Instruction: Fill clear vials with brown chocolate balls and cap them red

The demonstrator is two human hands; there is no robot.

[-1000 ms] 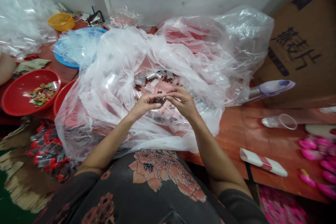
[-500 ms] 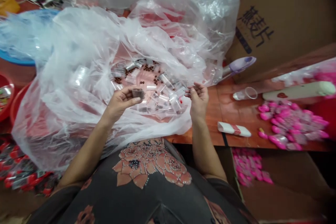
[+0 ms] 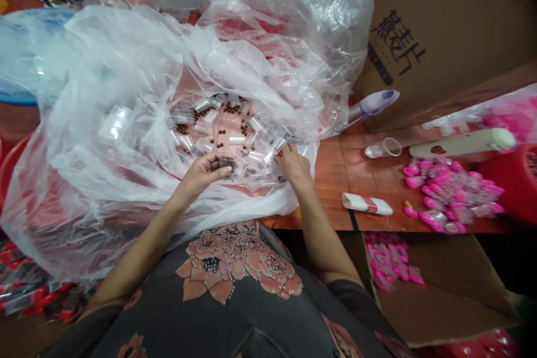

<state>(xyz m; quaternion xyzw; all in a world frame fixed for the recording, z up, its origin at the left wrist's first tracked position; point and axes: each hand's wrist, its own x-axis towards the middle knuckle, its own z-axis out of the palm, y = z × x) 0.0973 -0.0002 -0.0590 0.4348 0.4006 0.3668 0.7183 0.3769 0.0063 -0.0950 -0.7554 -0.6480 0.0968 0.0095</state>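
Note:
My left hand (image 3: pixel 202 174) is closed around a small clear container filled with dark brown beads (image 3: pixel 227 164), held just above the front of the pile. My right hand (image 3: pixel 292 165) reaches down into the heap of small clear containers (image 3: pixel 251 148), fingers curled on one of them at its right edge. Loose brown beads (image 3: pixel 222 133) lie scattered among the containers. All of this sits inside a big crumpled clear plastic bag (image 3: pixel 138 84) spread over a red basin.
A cardboard box (image 3: pixel 440 28) stands at the right. On the wooden table (image 3: pixel 356 173) lie a purple-and-white tool (image 3: pixel 373 103), a clear cup (image 3: pixel 384 149), a white tube (image 3: pixel 367 204) and pink packets (image 3: pixel 448 196). An open carton (image 3: pixel 440 296) with pink items sits below.
My right hand has dropped from mid-air back into the pile of containers. My left hand has lowered the filled container toward the pile. The view has shifted right.

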